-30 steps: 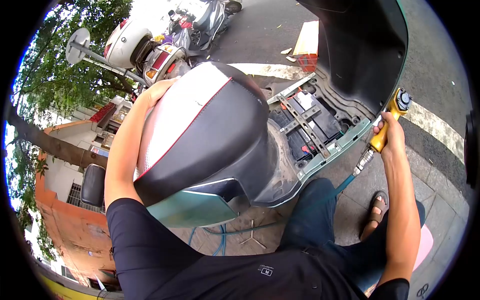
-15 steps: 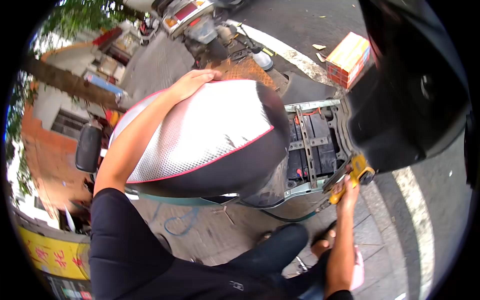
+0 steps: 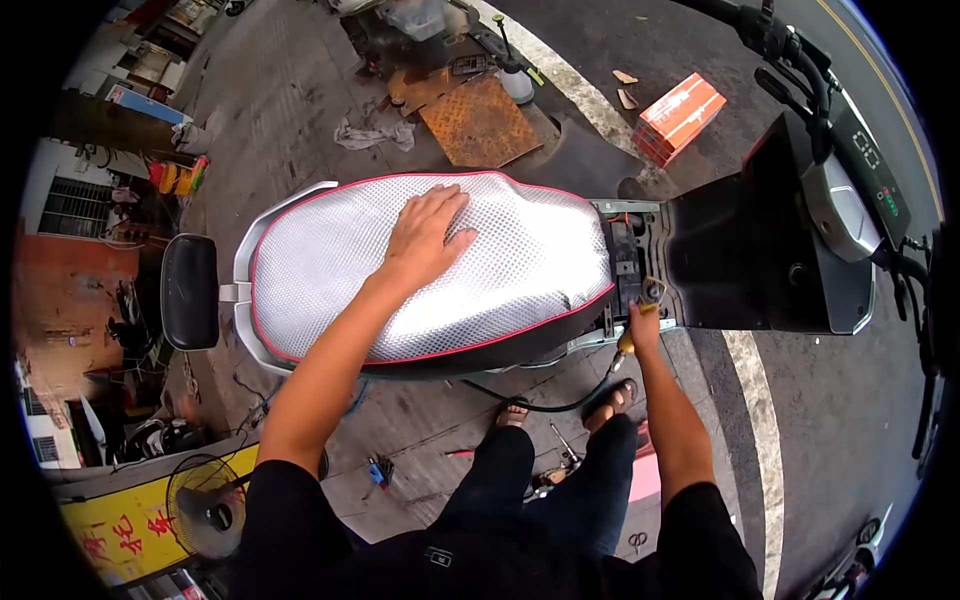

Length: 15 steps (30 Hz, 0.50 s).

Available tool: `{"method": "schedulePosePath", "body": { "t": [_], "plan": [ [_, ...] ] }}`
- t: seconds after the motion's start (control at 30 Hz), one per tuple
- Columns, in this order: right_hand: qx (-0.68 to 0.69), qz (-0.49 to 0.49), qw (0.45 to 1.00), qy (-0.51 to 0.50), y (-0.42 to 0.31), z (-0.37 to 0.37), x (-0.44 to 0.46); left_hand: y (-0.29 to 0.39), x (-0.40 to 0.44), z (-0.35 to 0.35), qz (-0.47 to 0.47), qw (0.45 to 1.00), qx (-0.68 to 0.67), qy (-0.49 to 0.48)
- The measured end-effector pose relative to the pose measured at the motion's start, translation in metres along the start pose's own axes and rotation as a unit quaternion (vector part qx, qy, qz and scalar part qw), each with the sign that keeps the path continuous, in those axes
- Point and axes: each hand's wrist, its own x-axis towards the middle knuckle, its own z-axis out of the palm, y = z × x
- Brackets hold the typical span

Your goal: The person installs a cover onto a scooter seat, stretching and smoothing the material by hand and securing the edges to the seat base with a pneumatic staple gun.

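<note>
My left hand (image 3: 428,238) lies flat with fingers spread on the silver mesh seat (image 3: 330,240) of an electric scooter. The seat has red piping and black sides. In my right hand (image 3: 643,328) is a yellow air impact wrench (image 3: 652,293), gripped by its handle beside the frame opening in front of the seat. A dark air hose (image 3: 560,408) runs from its base toward the ground under the seat. Only a narrow strip of the battery bay (image 3: 625,240) shows past the seat's front; the seat hides the remainder.
Ahead of the bay are the black front panel (image 3: 740,255) and handlebar (image 3: 825,80). A black backrest (image 3: 190,292) stands behind the seat. Beyond the scooter lie a rusty plate (image 3: 480,120), a rag (image 3: 375,134) and an orange box (image 3: 680,118). A fan (image 3: 208,507) stands lower left.
The seat has come down level and now covers most of the battery bay. My left hand has moved from its far edge onto its top. The wrench has shifted toward the bay.
</note>
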Motion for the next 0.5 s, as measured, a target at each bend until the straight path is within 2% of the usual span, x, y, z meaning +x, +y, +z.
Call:
{"method": "schedulePosePath", "body": {
  "t": [0.03,0.07,0.1,0.13,0.17,0.2,0.27,0.33,0.37,0.4,0.5],
  "plan": [
    [-0.003,0.002,1.000,-0.002,0.013,0.009,0.013,0.003,0.001,-0.007,-0.017,0.999,-0.004,-0.033],
    [-0.060,-0.011,0.997,0.046,0.032,0.023,0.034,0.006,0.007,-0.011,-0.037,0.997,-0.008,-0.063],
    [-0.116,-0.026,0.989,0.092,0.043,0.033,0.054,0.010,0.018,-0.008,-0.043,0.997,-0.008,-0.063],
    [-0.119,-0.029,0.989,0.085,0.038,0.032,0.063,0.017,0.033,0.000,-0.013,0.998,-0.021,-0.053],
    [-0.010,0.028,0.999,0.036,0.032,0.028,0.069,0.023,0.049,0.010,0.016,0.998,-0.033,-0.046],
    [0.097,0.094,0.991,-0.014,0.035,0.026,0.071,0.027,0.064,0.019,0.004,0.998,-0.034,-0.056],
    [0.272,0.155,0.944,-0.103,0.060,0.022,0.097,0.025,0.100,0.033,-0.088,0.979,-0.046,-0.179],
    [0.284,0.186,0.931,-0.130,0.058,0.004,0.107,0.002,0.125,0.032,-0.180,0.944,-0.004,-0.276],
    [0.332,0.226,0.903,-0.156,0.054,-0.006,0.109,-0.011,0.131,0.030,-0.200,0.930,-0.009,-0.307],
    [0.344,0.252,0.894,-0.140,0.058,-0.011,0.112,-0.020,0.134,0.029,-0.221,0.916,-0.016,-0.336],
    [0.349,0.255,0.889,-0.154,0.101,-0.022,0.131,-0.034,0.138,0.033,-0.192,0.913,-0.020,-0.360]
  ]
}}
